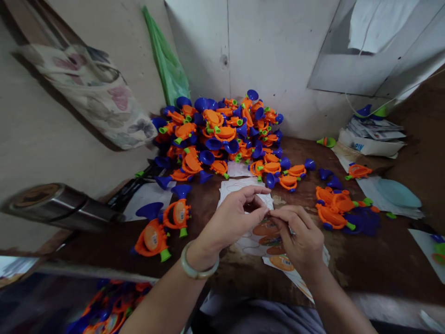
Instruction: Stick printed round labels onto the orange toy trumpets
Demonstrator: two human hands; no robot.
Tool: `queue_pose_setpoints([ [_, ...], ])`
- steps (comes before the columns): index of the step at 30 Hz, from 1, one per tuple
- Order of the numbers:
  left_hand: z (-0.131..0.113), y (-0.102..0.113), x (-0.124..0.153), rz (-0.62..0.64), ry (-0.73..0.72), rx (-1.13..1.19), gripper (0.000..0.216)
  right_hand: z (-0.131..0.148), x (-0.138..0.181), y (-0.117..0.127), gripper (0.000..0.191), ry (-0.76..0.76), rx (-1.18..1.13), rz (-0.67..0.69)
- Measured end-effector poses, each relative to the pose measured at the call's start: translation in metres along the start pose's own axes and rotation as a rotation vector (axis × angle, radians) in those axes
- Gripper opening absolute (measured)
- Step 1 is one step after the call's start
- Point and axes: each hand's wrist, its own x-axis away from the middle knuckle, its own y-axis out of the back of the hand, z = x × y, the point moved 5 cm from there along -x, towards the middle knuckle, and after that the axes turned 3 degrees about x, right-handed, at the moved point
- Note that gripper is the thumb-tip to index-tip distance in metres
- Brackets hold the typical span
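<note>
My left hand (231, 218), with a pale green bangle (200, 262) on its wrist, and my right hand (299, 236) meet in front of me, their fingertips close together. Between the right fingers shows a thin strip of a paper sticker sheet (267, 236) printed with orange ovals. My right hand partly hides the sheet, and what the left fingertips pinch is hidden. A white printed paper (243, 185) lies under my left fingers. Two orange toys with blue funnel ends (167, 227) stand to the left of my left hand.
A large heap of orange and blue plastic toys (219, 134) rises at the back of the dark wooden table (375, 250). More toys (337, 206) lie to the right. A metal cylinder (59, 206) juts in at left. Papers (377, 134) sit at back right, with more toys (111, 306) below the table's near edge.
</note>
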Motion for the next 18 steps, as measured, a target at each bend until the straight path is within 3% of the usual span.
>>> queue_pose_setpoints([
  [7,0.009,-0.002,0.0,-0.08,0.027,0.075,0.04,0.007,0.006,0.005,0.039,0.21,0.139,-0.023],
  [13,0.01,-0.002,-0.001,-0.091,0.044,0.082,0.038,0.003,0.01,0.003,0.036,0.247,0.273,0.051],
  [18,0.009,0.001,-0.007,-0.104,0.026,0.089,0.035,0.012,0.002,0.001,0.023,0.37,0.275,0.095],
])
